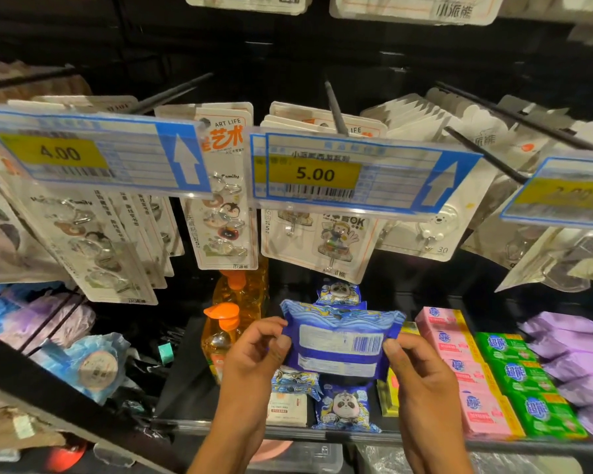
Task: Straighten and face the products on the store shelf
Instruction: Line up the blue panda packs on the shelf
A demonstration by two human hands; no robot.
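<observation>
Hands both over near shelf edge (192, 424): left hand (254, 357) pinches left end of blue packet (339, 340), right hand (421, 381) pinches right end. Packet is held off the shelf, approx level, barcode side toward cam. Under it, panda packets (346, 408) lie face up in a row; one more (339, 292) shows farther back. Left: orange-cap bottles (223, 333). Right: pink boxes (459, 364), green boxes (524, 378), purple packs (575, 364). Above, hook cards (220, 220) hang behind price tags 4.00 (60, 152) and 5.00 (314, 174).
</observation>
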